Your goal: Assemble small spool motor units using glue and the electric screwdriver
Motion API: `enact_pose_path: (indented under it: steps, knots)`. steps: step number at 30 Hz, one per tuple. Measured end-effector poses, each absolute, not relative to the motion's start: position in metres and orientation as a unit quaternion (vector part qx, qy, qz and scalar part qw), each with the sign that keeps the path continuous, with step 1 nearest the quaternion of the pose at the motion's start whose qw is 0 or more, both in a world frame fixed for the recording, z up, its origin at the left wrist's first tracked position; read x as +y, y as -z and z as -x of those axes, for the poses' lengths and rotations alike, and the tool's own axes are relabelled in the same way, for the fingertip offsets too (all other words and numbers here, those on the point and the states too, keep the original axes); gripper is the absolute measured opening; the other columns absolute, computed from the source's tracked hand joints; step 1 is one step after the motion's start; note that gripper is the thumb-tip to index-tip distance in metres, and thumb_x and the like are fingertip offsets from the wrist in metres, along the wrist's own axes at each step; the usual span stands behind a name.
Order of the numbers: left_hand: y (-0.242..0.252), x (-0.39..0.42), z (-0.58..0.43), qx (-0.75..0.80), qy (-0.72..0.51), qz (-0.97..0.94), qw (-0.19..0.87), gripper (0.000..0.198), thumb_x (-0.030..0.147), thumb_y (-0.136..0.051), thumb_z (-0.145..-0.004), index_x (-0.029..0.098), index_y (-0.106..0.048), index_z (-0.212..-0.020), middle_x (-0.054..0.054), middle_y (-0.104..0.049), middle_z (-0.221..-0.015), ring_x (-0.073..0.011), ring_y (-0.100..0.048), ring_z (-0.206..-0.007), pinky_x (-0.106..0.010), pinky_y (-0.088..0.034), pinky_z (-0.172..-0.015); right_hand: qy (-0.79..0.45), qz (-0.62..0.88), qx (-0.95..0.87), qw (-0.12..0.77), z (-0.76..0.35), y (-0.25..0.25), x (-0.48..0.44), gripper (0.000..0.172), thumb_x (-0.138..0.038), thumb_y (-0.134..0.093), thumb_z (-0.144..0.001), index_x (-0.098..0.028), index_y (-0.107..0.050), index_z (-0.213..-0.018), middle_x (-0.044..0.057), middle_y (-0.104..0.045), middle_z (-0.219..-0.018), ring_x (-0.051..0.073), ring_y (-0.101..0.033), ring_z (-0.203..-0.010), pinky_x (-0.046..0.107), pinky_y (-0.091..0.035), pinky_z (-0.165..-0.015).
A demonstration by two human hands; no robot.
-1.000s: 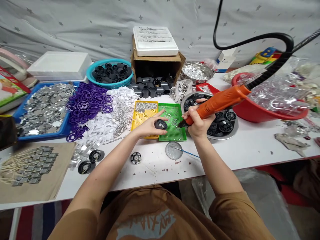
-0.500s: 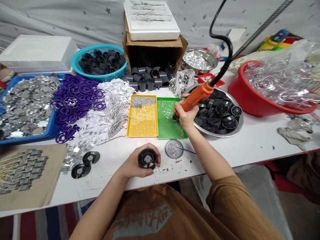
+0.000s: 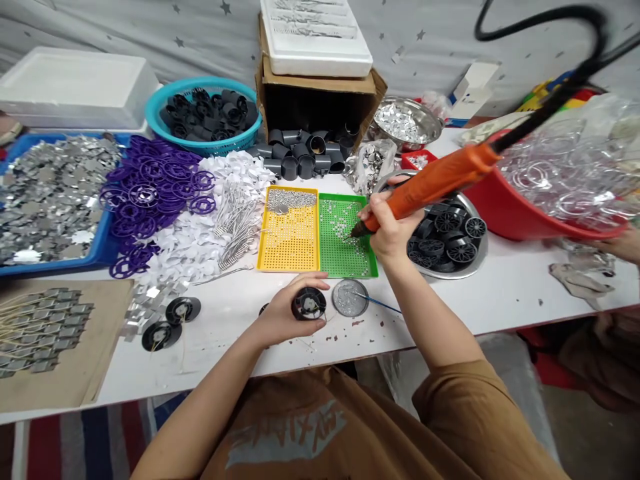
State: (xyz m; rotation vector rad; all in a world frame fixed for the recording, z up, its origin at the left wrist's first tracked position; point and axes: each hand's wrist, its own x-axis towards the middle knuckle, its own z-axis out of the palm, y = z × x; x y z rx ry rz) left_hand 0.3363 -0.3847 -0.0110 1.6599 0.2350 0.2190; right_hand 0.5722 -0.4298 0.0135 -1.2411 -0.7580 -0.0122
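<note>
My left hand [image 3: 283,308] is closed around a black round plastic housing [image 3: 309,304], whose open end faces up and shows pale parts and a thin wire inside. My right hand [image 3: 391,227] grips an orange electric screwdriver [image 3: 435,181] with a black cord. Its dark tip points down and left at the green perforated tray [image 3: 345,263], which has small screws scattered in it. Left of that sits a yellow perforated tray [image 3: 287,261] with a heap of small metal pieces. A round dish of grey paste [image 3: 350,298] with a blue stick lies between my hands.
Black wheel-like parts fill a metal bowl [image 3: 480,257] by my right hand. A red tub [image 3: 505,213] of clear plastic pieces stands right, with another person's hand [image 3: 625,245] near it. Two black housings [image 3: 183,309] with wires lie left. Purple rings [image 3: 150,180] are piled behind.
The screwdriver now leans further right, its tip still at the green tray. My left hand has shifted slightly right and up with the housing. Another person's hand has appeared at the right edge.
</note>
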Motion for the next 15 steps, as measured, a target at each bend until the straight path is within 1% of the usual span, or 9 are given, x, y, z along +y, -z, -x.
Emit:
enact_pose_path:
  steps: [2,4,5,7,11,13,15]
  knots:
    - [0.007,-0.387,-0.341,0.11,-0.103,-0.767,0.624,0.051,0.022,-0.073,-0.071,0.024,-0.057,-0.119,-0.013,-0.042,-0.146,-0.0323,-0.037,-0.137,-0.047,-0.038,-0.108,0.0,0.554,-0.346,0.757,-0.556,-0.035,-0.438,0.039,-0.05,-0.066,-0.078,-0.029,-0.048,-0.106,-0.008,-0.045,-0.057,0.012,-0.051,-0.043,0.032,-0.052,-0.05]
    - [0.004,-0.391,-0.344,0.108,-0.114,-0.788,0.595,0.057,0.019,-0.073,-0.069,0.024,-0.055,-0.124,-0.012,-0.034,-0.152,-0.0322,-0.033,-0.14,-0.048,-0.035,-0.111,-0.026,0.541,-0.35,0.765,-0.538,-0.051,-0.447,0.034,-0.051,-0.065,-0.079,-0.029,-0.05,-0.101,-0.008,-0.042,-0.058,0.011,-0.049,-0.042,0.031,-0.052,-0.048]
    - [0.003,-0.393,-0.344,0.106,-0.121,-0.797,0.582,0.06,0.018,-0.073,-0.068,0.024,-0.055,-0.125,-0.012,-0.033,-0.153,-0.0318,-0.033,-0.141,-0.048,-0.035,-0.111,-0.043,0.534,-0.352,0.768,-0.53,-0.057,-0.451,0.031,-0.051,-0.064,-0.079,-0.029,-0.051,-0.098,-0.008,-0.042,-0.058,0.01,-0.048,-0.042,0.03,-0.051,-0.047]
    - [0.002,-0.396,-0.341,0.097,-0.131,-0.812,0.56,0.062,0.017,-0.073,-0.067,0.024,-0.054,-0.126,-0.012,-0.036,-0.151,-0.0304,-0.036,-0.139,-0.047,-0.035,-0.112,-0.073,0.522,-0.357,0.771,-0.515,-0.064,-0.458,0.028,-0.05,-0.064,-0.08,-0.028,-0.052,-0.092,-0.007,-0.04,-0.059,0.009,-0.046,-0.041,0.029,-0.051,-0.045]
    - [0.002,-0.402,-0.329,0.098,-0.134,-0.826,0.538,0.065,0.017,-0.072,-0.066,0.021,-0.053,-0.128,-0.013,-0.052,-0.138,-0.0274,-0.049,-0.129,-0.044,-0.038,-0.111,-0.102,0.506,-0.36,0.777,-0.496,-0.067,-0.464,0.026,-0.05,-0.064,-0.08,-0.027,-0.054,-0.088,-0.007,-0.04,-0.058,0.008,-0.044,-0.04,0.028,-0.051,-0.045]
    - [0.001,-0.404,-0.322,0.107,-0.135,-0.828,0.533,0.067,0.016,-0.072,-0.066,0.021,-0.052,-0.129,-0.012,-0.054,-0.135,-0.0272,-0.051,-0.127,-0.042,-0.039,-0.111,-0.111,0.494,-0.36,0.784,-0.489,-0.066,-0.464,0.025,-0.048,-0.065,-0.08,-0.027,-0.054,-0.088,-0.007,-0.041,-0.058,0.008,-0.044,-0.04,0.028,-0.052,-0.045]
    - [0.001,-0.405,-0.316,0.108,-0.135,-0.831,0.529,0.068,0.015,-0.072,-0.066,0.021,-0.051,-0.13,-0.011,-0.052,-0.137,-0.0271,-0.049,-0.129,-0.042,-0.039,-0.112,-0.115,0.481,-0.363,0.79,-0.484,-0.066,-0.464,0.025,-0.048,-0.066,-0.08,-0.027,-0.055,-0.088,-0.007,-0.041,-0.058,0.008,-0.044,-0.04,0.029,-0.052,-0.045]
